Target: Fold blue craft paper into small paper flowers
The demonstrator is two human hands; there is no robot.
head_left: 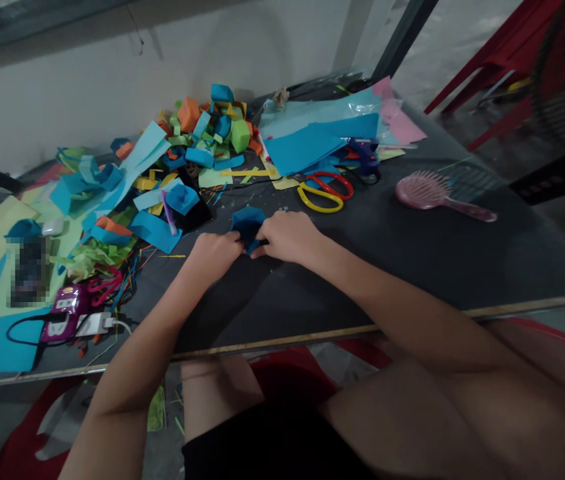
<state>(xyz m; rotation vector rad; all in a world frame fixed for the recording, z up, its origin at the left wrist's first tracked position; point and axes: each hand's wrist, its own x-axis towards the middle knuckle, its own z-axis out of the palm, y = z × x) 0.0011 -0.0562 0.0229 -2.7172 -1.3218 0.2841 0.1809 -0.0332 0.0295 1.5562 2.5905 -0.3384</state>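
Between my two hands, just above the dark table, is a small folded blue paper shape (247,221). My left hand (216,257) pinches its left lower edge with fingers closed. On the other side my right hand (290,235) grips the paper, its thumb low and its fingers curled over the edge. The inside of the paper looks darker and hollow; its lower part is partly covered by my fingers. Scissors with one red and one yellow handle (320,203) lie beyond my right hand. Left of my hands lies a blue paper piece (155,230).
Folded paper pieces (202,133) in several colours are heaped at the back. Blue sheets (307,147) lie behind the scissors. A pink hairbrush (425,190) is at right. At left are a pixelated phone (29,272), a purple device (68,310) and cables. The table's front edge (282,343) runs below my forearms.
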